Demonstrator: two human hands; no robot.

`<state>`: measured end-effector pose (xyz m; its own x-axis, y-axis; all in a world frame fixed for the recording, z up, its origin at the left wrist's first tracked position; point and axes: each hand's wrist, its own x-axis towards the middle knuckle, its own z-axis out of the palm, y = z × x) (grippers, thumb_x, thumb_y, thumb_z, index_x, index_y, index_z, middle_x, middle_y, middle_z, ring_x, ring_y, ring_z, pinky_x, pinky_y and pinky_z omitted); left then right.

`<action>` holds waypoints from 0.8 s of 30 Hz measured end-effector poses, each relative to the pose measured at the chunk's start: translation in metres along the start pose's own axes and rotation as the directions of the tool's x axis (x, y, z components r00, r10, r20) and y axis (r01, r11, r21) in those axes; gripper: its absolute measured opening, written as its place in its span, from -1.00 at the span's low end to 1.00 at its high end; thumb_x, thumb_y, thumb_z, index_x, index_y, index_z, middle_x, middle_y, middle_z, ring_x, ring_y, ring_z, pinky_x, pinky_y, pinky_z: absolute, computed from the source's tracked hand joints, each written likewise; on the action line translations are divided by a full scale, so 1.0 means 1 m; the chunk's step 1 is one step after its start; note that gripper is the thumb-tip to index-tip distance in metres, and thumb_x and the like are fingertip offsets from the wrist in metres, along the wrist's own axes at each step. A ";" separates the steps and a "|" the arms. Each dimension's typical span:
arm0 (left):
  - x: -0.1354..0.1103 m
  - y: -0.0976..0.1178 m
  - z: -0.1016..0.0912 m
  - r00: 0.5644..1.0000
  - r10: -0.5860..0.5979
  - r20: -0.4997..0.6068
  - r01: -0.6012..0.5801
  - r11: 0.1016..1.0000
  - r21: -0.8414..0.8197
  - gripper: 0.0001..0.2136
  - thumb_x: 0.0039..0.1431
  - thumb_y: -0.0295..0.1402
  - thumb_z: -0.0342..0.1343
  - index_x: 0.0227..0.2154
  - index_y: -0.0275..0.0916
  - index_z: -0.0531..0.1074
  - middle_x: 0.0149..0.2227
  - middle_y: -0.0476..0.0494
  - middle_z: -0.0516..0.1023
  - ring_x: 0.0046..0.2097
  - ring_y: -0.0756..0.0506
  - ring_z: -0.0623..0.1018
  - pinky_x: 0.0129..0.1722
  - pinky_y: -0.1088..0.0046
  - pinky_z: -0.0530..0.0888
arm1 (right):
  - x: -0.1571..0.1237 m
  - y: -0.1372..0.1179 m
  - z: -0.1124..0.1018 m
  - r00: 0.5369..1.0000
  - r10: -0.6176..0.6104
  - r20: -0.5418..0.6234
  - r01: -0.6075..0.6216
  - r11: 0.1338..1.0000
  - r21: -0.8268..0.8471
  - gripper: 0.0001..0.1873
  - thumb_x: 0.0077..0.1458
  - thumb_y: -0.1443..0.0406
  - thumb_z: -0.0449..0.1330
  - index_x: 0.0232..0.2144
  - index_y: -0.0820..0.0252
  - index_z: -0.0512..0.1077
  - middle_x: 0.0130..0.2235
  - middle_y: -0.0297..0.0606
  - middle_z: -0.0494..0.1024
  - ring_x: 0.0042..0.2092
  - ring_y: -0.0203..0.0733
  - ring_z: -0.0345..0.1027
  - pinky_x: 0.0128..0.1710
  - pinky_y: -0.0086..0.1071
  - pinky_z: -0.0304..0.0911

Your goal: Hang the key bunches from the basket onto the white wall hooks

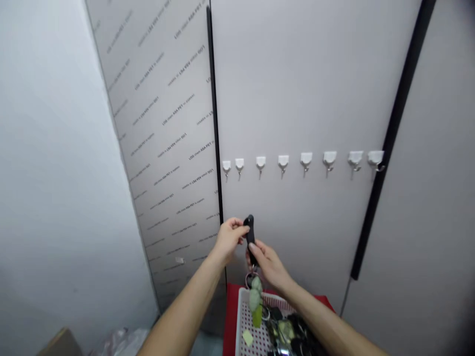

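Note:
Both of my hands hold a black key fob upright in front of a white wall panel. My left hand pinches its upper end with closed fingers. My right hand grips its lower end. A key ring and a pale green leaf-shaped tag dangle below the fob. Above, a row of several white wall hooks runs across the panel, all bare.
Under my hands a white perforated basket sits on a red surface and holds several keys and dark fobs. Black vertical strips divide the wall panels. A cardboard box and crumpled plastic lie on the floor at lower left.

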<state>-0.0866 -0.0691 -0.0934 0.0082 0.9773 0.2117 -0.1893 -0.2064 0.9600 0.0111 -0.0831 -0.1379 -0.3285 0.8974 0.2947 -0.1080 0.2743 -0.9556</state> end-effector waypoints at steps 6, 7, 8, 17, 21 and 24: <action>0.039 0.057 -0.007 0.978 0.155 -0.139 -0.160 0.987 -0.025 -0.89 -0.30 -0.50 0.01 -0.69 -0.30 0.15 -0.77 0.16 0.16 -0.74 0.18 0.16 -0.73 0.66 0.11 | 0.057 -0.057 0.021 0.998 -0.052 -0.046 0.054 0.998 0.029 -0.78 -0.17 0.16 -0.04 -0.50 0.22 0.15 -0.74 -0.55 0.09 -0.73 -0.52 -0.06 -0.72 -0.58 -0.04; 0.045 0.063 -0.009 0.969 0.172 -0.178 -0.175 0.985 -0.001 -0.89 -0.30 -0.50 0.00 -0.70 -0.29 0.14 -0.78 0.16 0.15 -0.75 0.17 0.15 -0.73 0.66 0.11 | 0.066 -0.062 0.024 0.997 -0.054 -0.048 0.055 0.998 0.032 -0.79 -0.15 0.17 -0.05 -0.51 0.22 0.14 -0.75 -0.55 0.09 -0.74 -0.52 -0.06 -0.73 -0.58 -0.05; 0.052 0.067 -0.011 0.958 0.186 -0.216 -0.185 0.982 0.024 -0.88 -0.29 -0.51 0.00 -0.70 -0.29 0.13 -0.79 0.16 0.15 -0.75 0.17 0.15 -0.73 0.65 0.12 | 0.074 -0.065 0.026 0.997 -0.053 -0.048 0.055 0.998 0.030 -0.80 -0.14 0.18 -0.07 -0.53 0.22 0.14 -0.75 -0.55 0.09 -0.75 -0.51 -0.06 -0.74 -0.58 -0.05; 0.094 0.076 -0.017 0.912 0.209 -0.353 -0.184 0.978 0.104 -0.87 -0.25 -0.51 -0.02 -0.70 -0.27 0.11 -0.80 0.17 0.11 -0.76 0.15 0.14 -0.73 0.63 0.14 | 0.112 -0.082 0.029 0.998 0.038 -0.057 -0.037 0.999 0.008 -0.85 -0.06 0.28 -0.14 -0.58 0.22 0.11 -0.79 -0.54 0.08 -0.78 -0.51 -0.07 -0.76 -0.58 -0.05; 0.101 0.067 -0.018 0.912 0.174 -0.372 -0.130 0.982 0.140 -0.87 -0.25 -0.51 -0.02 -0.70 -0.27 0.11 -0.82 0.16 0.10 -0.77 0.14 0.14 -0.73 0.61 0.16 | 0.118 -0.075 0.022 0.991 0.136 -0.006 -0.136 0.991 0.003 -0.83 -0.05 0.26 -0.15 -0.57 0.22 0.13 -0.79 -0.54 0.07 -0.79 -0.51 -0.11 -0.76 -0.56 -0.01; 0.102 0.061 -0.021 0.918 0.168 -0.359 -0.105 0.977 0.186 -0.86 -0.26 -0.48 0.00 -0.71 -0.27 0.12 -0.83 0.15 0.12 -0.77 0.13 0.16 -0.72 0.59 0.18 | 0.121 -0.066 0.020 0.991 0.133 -0.005 -0.133 0.989 -0.072 -0.81 -0.05 0.25 -0.16 -0.57 0.22 0.13 -0.79 -0.55 0.05 -0.79 -0.51 -0.12 -0.76 -0.55 -0.01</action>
<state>-0.1176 0.0193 -0.0172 -0.3766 0.8800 0.2895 -0.0027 -0.3136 0.9496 -0.0403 0.0003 -0.0395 -0.3353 0.9275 0.1652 0.0045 0.1769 -0.9842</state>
